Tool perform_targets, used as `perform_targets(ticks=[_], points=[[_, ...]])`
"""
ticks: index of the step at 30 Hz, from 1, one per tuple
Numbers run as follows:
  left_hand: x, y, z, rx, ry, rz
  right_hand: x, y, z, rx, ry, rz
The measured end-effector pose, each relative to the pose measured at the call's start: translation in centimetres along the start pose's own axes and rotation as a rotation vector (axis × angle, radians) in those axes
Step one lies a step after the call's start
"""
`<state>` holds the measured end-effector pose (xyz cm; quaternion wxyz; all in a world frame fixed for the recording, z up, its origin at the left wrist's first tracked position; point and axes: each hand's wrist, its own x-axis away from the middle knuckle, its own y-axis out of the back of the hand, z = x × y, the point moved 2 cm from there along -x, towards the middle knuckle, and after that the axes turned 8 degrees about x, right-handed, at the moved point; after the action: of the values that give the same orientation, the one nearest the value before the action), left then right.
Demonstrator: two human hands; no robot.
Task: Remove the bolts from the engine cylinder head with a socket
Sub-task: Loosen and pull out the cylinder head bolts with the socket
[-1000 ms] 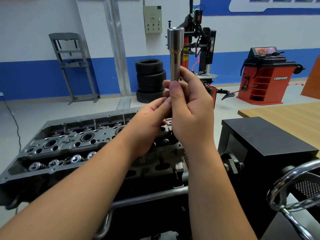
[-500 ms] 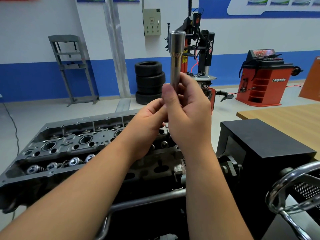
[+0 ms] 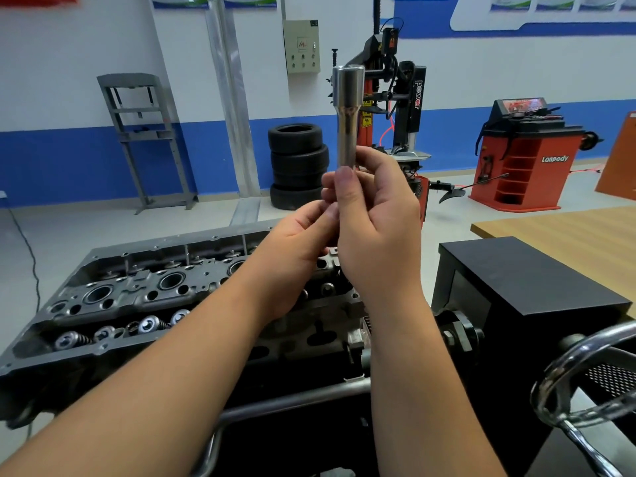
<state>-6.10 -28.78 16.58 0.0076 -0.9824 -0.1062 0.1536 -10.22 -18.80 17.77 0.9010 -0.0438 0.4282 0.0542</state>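
Observation:
A long shiny steel socket [image 3: 347,115] stands upright in front of me, wide end up. My right hand [image 3: 377,222] grips its lower part between thumb and fingers. My left hand [image 3: 299,242] is curled against the socket's hidden bottom end, just left of the right hand; what its fingertips hold is hidden. Below both hands lies the grey engine cylinder head [image 3: 137,297] on its stand, with round bores and valve springs showing. No bolt is plainly visible at the hands.
A black box [image 3: 537,290] stands right of the cylinder head, with a chrome wheel [image 3: 585,383] at the lower right. A wooden table [image 3: 568,232] lies beyond. Stacked tyres [image 3: 297,166], a tyre changer [image 3: 395,108] and a red balancer [image 3: 526,156] line the far wall.
The socket and both hands sit slightly lower in view, as the camera has tilted a little. The grip looks the same.

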Motion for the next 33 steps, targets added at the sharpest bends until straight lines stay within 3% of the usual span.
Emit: perform_targets(ticks=[22, 33], points=[[0.1, -0.01, -0.26, 0.037, -0.018, -0.029, 0.03, 0.25, 0.14, 0.046, 0.008, -0.034], [-0.16, 0.22, 0.02, 0.02, -0.008, -0.005, 0.27, -0.37, 0.59, 0.065, -0.005, 0.023]])
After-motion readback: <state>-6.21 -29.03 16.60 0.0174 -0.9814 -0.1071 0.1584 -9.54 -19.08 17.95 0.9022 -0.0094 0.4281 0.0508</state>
